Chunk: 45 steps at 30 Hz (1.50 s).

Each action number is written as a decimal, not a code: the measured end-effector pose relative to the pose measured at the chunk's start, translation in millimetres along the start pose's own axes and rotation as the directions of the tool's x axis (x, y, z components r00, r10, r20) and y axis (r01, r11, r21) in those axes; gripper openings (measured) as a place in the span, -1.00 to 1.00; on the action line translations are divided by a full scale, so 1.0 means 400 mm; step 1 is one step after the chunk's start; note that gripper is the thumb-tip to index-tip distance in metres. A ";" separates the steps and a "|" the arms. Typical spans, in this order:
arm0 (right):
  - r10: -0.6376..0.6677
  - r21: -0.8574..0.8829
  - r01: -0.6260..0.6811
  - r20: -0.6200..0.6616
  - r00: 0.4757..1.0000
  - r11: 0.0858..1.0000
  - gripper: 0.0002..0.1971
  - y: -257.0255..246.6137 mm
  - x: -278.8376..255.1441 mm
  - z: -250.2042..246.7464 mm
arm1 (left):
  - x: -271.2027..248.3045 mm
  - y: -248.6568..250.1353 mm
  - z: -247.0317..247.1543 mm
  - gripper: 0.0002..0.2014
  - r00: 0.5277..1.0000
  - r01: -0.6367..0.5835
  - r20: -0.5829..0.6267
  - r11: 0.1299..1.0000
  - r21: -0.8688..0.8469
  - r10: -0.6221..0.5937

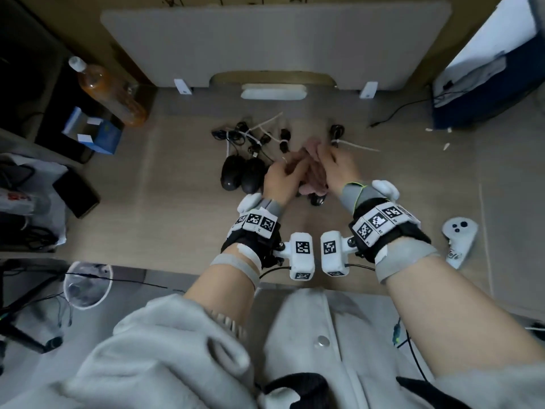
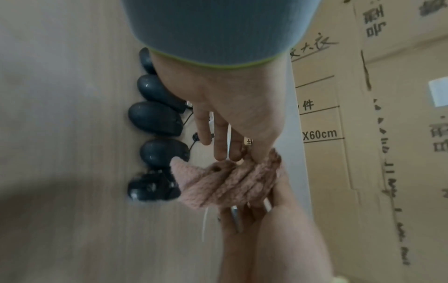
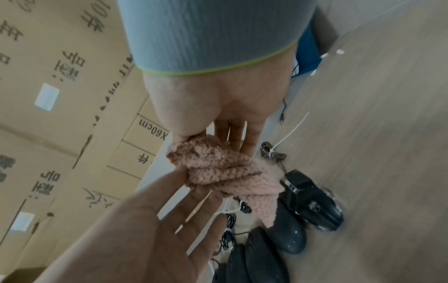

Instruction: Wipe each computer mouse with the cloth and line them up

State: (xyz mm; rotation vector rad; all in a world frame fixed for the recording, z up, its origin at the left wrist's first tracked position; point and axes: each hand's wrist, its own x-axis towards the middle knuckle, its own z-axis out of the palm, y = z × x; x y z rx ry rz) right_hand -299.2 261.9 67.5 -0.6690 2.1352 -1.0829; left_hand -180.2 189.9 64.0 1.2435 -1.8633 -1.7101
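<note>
Two hands meet above the wooden desk [image 1: 177, 261], sharing a pink fleecy cloth [image 2: 232, 183]. The left hand [image 1: 283, 178] pinches one end of the cloth between thumb and forefinger, its other fingers hanging straight and loose in the left wrist view. The right hand [image 1: 336, 169] pinches the other end at its thumb, its remaining fingers straight behind the bunched fabric. A loose corner of the cloth hangs down toward the mice.

Five black computer mice lie side by side in a row on the desk. In the left wrist view four are smooth and rounded, among them a plain mouse [image 2: 155, 118] mid-row, and the one at the row's right end is an angular gaming mouse [image 3: 312, 203], directly below the cloth. From the head view only the two leftmost mice [image 1: 241, 175] show fully; the hands cover most of the others. Their bundled cables [image 1: 250, 137], tied with white zip ties, lie on the far side of the row.

Far left stands a bottle of orange liquid [image 1: 109, 93]; near right lies a white handheld controller [image 1: 458, 240]. Printed cardboard boxes [image 2: 375, 134] stand behind the desk.
</note>
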 end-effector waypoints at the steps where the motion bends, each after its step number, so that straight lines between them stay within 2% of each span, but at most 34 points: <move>1: 0.017 0.033 -0.016 -0.019 1.000 0.999 -0.67 0.008 -0.011 -0.023 | -0.011 0.008 0.015 -0.80 1.000 -0.020 -0.012 0.999 -0.038 0.019; 4: 0.055 0.066 -0.052 -0.055 0.997 0.996 -0.65 0.032 -0.049 -0.081 | -0.022 0.022 0.063 -0.77 0.998 0.014 -0.053 0.993 -0.116 -0.020; 6: 0.060 0.039 -0.056 -0.095 0.994 0.998 -0.67 0.048 -0.072 -0.113 | -0.030 0.035 0.095 -0.82 0.997 0.052 -0.042 0.985 -0.161 -0.060; 9: 0.093 0.126 -0.078 -0.118 0.989 0.989 -0.59 0.057 -0.100 -0.161 | -0.055 0.085 0.133 -0.91 0.996 0.076 -0.022 0.970 -0.230 -0.084; 11: 0.082 0.119 -0.071 -0.085 0.993 0.990 -0.66 0.064 -0.107 -0.176 | -0.058 0.101 0.146 -0.97 0.995 0.097 0.013 0.961 -0.258 -0.097; 12: 0.065 0.097 -0.057 -0.087 0.994 0.994 -0.71 0.068 -0.114 -0.187 | -0.063 0.110 0.157 -0.93 0.995 0.097 0.012 0.962 -0.256 -0.098; 14: 0.053 0.075 -0.042 -0.144 0.988 0.996 -0.77 0.082 -0.115 -0.203 | -0.064 0.117 0.167 -0.92 0.995 0.076 -0.039 0.973 -0.220 -0.087; 18: 0.068 0.179 -0.020 -0.266 0.962 0.984 -0.86 0.113 -0.106 -0.240 | -0.045 0.133 0.171 -0.80 0.987 0.091 -0.115 0.977 -0.194 -0.115; 20: 0.108 0.189 -0.054 -0.286 0.952 0.980 -0.88 0.127 -0.101 -0.259 | -0.023 0.136 0.171 -0.73 0.983 0.121 -0.106 0.967 -0.226 -0.148; 22: 0.204 0.276 -0.120 -0.302 0.931 0.954 -0.90 0.138 -0.097 -0.273 | -0.013 0.142 0.171 -0.83 0.975 0.174 -0.098 0.955 -0.240 -0.202; 24: 0.277 0.308 -0.167 -0.356 0.892 0.936 -0.83 0.147 -0.094 -0.291 | -0.008 0.151 0.178 -0.93 0.968 0.221 -0.077 0.955 -0.197 -0.240; 26: 0.291 0.361 -0.149 -0.380 0.878 0.921 -0.77 0.154 -0.100 -0.302 | -0.006 0.156 0.185 -0.93 0.973 0.219 -0.048 0.965 -0.146 -0.228; 29: 0.254 0.420 -0.116 -0.290 0.923 0.900 -0.80 0.164 -0.115 -0.313 | 0.002 0.147 0.202 -0.86 0.977 0.204 -0.039 0.976 -0.082 -0.207; 31: 0.221 0.415 -0.095 -0.269 0.937 0.905 -0.74 0.185 -0.124 -0.316 | 0.014 0.140 0.222 -0.90 0.971 0.229 -0.057 0.972 -0.042 -0.232; 35: 0.368 0.390 -0.240 -0.297 0.881 0.889 -0.66 0.256 -0.105 -0.319 | 0.041 0.117 0.266 -0.83 0.972 0.236 -0.034 0.958 0.162 -0.233; 38: 0.380 0.347 -0.267 -0.316 0.869 0.899 -0.66 0.291 -0.080 -0.326 | 0.067 0.082 0.295 -0.87 0.972 0.230 -0.030 0.921 0.313 -0.233; 41: 0.346 0.196 -0.291 -0.380 0.858 0.936 -0.68 0.305 -0.047 -0.361 | 0.094 0.063 0.333 -0.81 0.975 0.200 0.001 0.885 0.421 -0.221; 43: 0.352 0.194 -0.298 -0.399 0.847 0.935 -0.72 0.305 -0.018 -0.391 | 0.120 0.069 0.353 -0.71 0.985 0.144 0.036 0.910 0.390 -0.171; 45: 0.384 0.221 -0.321 -0.374 0.844 0.921 -0.44 0.306 0.027 -0.416 | 0.162 0.089 0.373 -0.53 0.991 0.100 0.040 0.921 0.376 -0.124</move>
